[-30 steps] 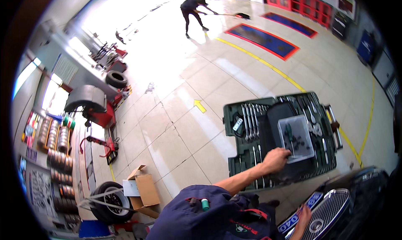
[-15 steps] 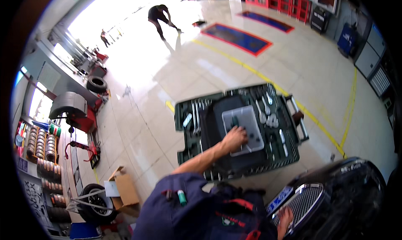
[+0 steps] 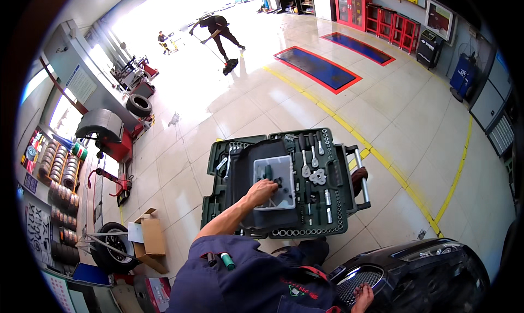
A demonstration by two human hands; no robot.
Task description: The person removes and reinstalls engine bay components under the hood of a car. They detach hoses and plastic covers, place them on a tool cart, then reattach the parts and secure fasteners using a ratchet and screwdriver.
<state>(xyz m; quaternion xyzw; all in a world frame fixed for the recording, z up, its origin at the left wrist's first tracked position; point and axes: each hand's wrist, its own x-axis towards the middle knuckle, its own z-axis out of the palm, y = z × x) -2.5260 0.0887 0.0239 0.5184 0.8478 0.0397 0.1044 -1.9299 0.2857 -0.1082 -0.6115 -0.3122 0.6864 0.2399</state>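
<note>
An open dark green socket-set case (image 3: 335, 204) holds ratchets (image 3: 304, 163), wrenches and sockets, with a black mat (image 3: 245, 204) over its middle. On the mat sits a clear plastic bin (image 3: 284, 201) with small dark pieces and a green-handled tool (image 3: 267, 172). My left hand (image 3: 262, 189) reaches into the bin, fingers curled down among the pieces, their grip hidden. My right hand (image 3: 363, 295) is low at the right beside the car's grille (image 3: 349, 285), fingers curled around something too small to make out.
A trolley handle (image 3: 360, 176) stands right of the case. Cardboard box (image 3: 153, 236), loose wheel (image 3: 106, 247) and red tire machine (image 3: 117, 149) line the left. A car front (image 3: 436, 280) fills the lower right. A co-worker (image 3: 218, 29) bends with a mop farther off.
The view has shifted, so the case sits farther left. My left hand has stayed in the bin, moving slightly among the pieces. The co-worker's mop has swung down and across to the near side.
</note>
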